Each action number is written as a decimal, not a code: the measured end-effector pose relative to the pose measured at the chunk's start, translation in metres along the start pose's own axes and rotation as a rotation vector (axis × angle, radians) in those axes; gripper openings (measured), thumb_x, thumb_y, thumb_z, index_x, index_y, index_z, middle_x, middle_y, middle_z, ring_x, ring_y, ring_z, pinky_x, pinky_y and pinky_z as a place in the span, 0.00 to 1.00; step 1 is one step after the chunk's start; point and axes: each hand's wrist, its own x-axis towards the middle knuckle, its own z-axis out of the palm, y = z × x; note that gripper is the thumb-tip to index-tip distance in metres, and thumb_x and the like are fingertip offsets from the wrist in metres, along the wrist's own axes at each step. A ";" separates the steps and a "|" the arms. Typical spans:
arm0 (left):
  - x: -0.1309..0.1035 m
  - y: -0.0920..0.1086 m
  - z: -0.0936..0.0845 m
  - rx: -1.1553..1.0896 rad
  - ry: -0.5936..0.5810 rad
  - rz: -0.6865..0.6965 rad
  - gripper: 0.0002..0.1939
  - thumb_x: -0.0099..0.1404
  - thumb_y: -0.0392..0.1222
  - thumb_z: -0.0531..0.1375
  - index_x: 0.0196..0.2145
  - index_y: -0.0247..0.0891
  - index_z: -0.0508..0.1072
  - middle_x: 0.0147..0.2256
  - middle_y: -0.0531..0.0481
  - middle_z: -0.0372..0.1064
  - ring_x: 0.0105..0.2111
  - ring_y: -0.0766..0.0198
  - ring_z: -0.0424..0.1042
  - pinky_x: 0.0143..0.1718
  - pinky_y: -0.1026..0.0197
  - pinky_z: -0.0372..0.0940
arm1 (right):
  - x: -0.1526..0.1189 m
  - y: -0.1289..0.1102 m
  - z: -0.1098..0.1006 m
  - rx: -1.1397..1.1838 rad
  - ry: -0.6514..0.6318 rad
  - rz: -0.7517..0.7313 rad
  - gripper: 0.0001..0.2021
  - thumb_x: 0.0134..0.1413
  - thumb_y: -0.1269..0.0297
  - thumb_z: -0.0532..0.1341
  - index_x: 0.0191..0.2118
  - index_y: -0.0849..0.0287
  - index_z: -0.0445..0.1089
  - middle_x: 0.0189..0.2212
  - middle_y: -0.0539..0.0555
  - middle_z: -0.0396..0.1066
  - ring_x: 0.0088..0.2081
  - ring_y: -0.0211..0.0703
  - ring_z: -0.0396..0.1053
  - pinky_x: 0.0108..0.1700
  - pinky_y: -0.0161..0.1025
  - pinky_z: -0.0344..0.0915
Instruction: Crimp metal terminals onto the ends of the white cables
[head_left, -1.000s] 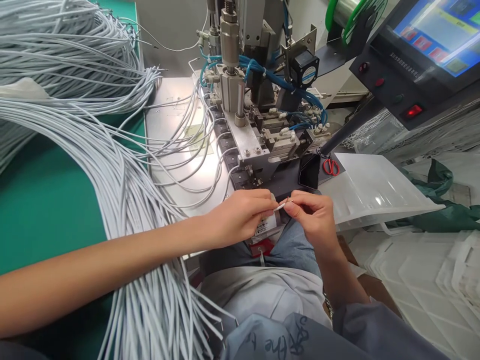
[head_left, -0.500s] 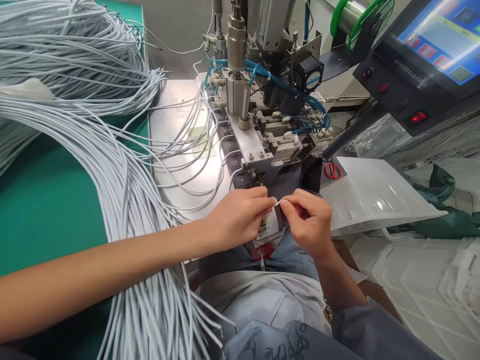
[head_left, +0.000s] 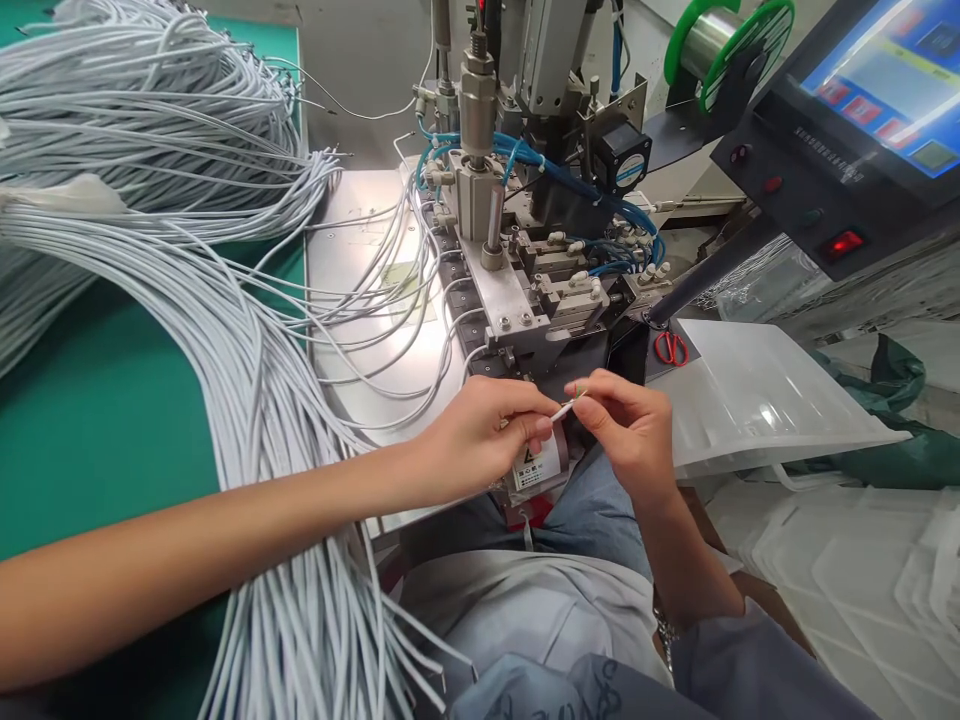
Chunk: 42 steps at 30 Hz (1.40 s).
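Between finger and thumb, my left hand [head_left: 504, 428] pinches a white cable [head_left: 562, 411] close to its end. Thin wires, one of them greenish, stick out of that end. The fingertips of my right hand [head_left: 628, 418] are closed on these wires [head_left: 580, 394]. Both hands are in front of the machine [head_left: 517, 290], above my lap. Several other white cables run into the black row of slots [head_left: 466, 325] on the machine's left side. A thick bundle of white cables [head_left: 255, 400] passes under my left forearm.
A second cable heap [head_left: 165, 110] lies on the green table [head_left: 97, 430] at the back left. On the right are a control screen [head_left: 885, 90], red scissors [head_left: 670, 347], a translucent white tray [head_left: 765, 390] and a green-rimmed wire spool [head_left: 709, 45]. Stacked translucent trays [head_left: 840, 570] stand at the lower right.
My right hand has shifted slightly right and its fingers have opened up a little. More of the cable end and its thin wires now shows between my hands. The camera view has shifted slightly.
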 end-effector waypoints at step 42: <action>0.009 -0.012 -0.018 0.799 -0.139 -0.042 0.12 0.62 0.30 0.49 0.31 0.32 0.72 0.31 0.46 0.66 0.27 0.66 0.68 0.28 0.65 0.60 | 0.030 0.040 0.015 0.031 -0.190 0.181 0.07 0.53 0.62 0.57 0.28 0.60 0.64 0.24 0.48 0.62 0.25 0.34 0.58 0.27 0.33 0.58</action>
